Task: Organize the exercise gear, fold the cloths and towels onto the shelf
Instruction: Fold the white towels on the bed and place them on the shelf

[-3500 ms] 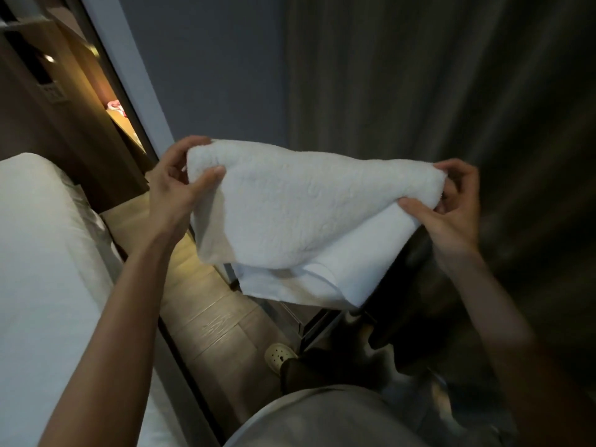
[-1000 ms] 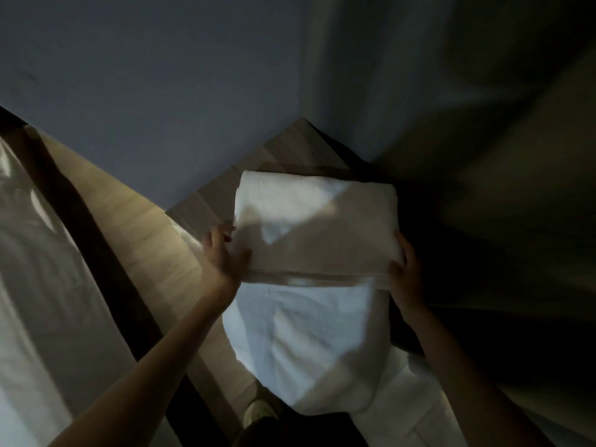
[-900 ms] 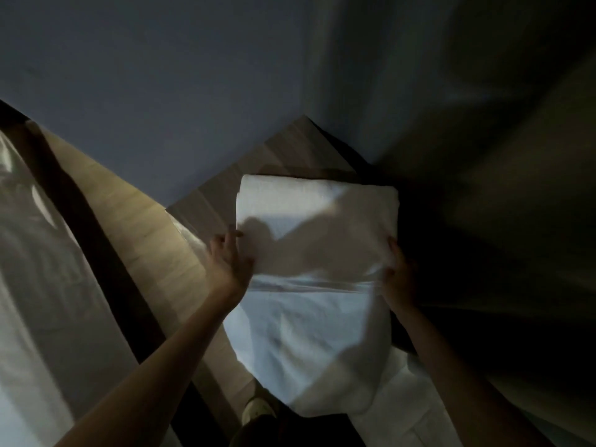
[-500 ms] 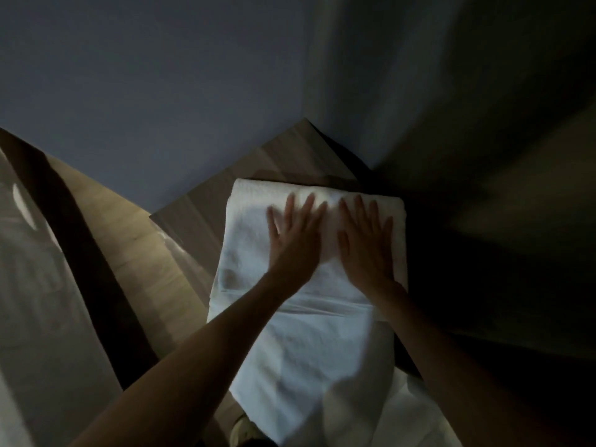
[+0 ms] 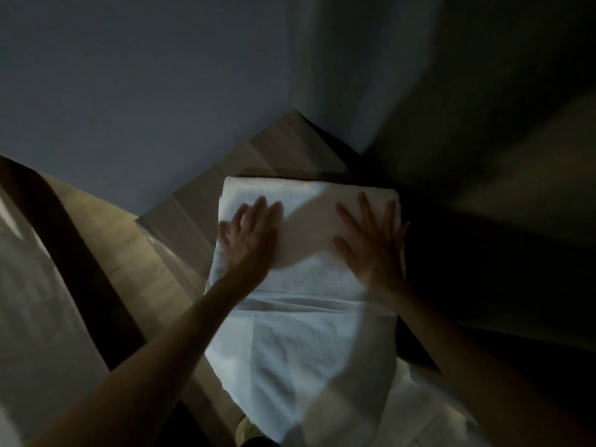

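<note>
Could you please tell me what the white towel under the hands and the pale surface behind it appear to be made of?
White towel: looks like cotton terry, matte; its top shows a nubby pile. Pale surface: probably wood or wood-look laminate, low sheen; faint straight grain lines, though dim light leaves it open.

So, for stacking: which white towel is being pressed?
The far folded white towel, under left hand and right hand; the nearer white cloth hangs down.
</note>
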`<action>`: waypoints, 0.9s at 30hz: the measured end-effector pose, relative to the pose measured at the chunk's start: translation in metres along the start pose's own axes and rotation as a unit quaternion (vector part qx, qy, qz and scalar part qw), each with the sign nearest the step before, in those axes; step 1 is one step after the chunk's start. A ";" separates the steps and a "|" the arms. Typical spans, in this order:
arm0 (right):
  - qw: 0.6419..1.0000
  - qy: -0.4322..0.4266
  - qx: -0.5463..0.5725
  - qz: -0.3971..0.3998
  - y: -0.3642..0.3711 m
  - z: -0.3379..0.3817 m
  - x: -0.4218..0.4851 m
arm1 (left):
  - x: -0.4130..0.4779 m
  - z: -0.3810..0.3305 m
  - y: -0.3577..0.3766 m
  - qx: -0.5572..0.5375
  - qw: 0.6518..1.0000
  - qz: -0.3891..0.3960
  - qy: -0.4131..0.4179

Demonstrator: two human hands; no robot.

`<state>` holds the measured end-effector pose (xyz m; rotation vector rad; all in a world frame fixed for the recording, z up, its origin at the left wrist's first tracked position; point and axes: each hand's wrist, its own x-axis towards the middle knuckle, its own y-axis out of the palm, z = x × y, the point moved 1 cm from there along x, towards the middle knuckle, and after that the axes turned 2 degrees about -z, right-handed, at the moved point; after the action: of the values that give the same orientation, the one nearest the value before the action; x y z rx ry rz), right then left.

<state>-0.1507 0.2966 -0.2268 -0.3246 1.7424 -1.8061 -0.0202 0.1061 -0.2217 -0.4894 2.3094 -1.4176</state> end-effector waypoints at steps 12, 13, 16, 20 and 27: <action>0.991 0.006 0.040 0.127 -0.048 -0.002 0.065 | 0.103 0.008 -0.038 0.125 0.972 0.194 0.044; 0.991 0.008 0.014 0.133 -0.049 0.000 0.066 | 0.104 0.009 -0.039 0.135 0.967 0.209 0.048; 0.986 -0.018 -0.063 0.155 -0.057 0.010 0.062 | 0.099 0.009 -0.048 0.178 0.954 0.232 0.068; 0.989 -0.059 -0.086 0.104 -0.082 0.014 0.050 | 0.089 0.001 -0.065 0.230 0.955 0.167 0.083; 0.986 -0.093 -0.112 -0.081 -0.151 0.017 0.058 | 0.113 -0.029 -0.119 0.195 0.978 0.008 0.073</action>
<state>-0.2243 0.2430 -0.0919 -0.7238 1.8307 -1.6304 -0.1215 0.0229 -0.1191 -0.2549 2.0540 -1.8954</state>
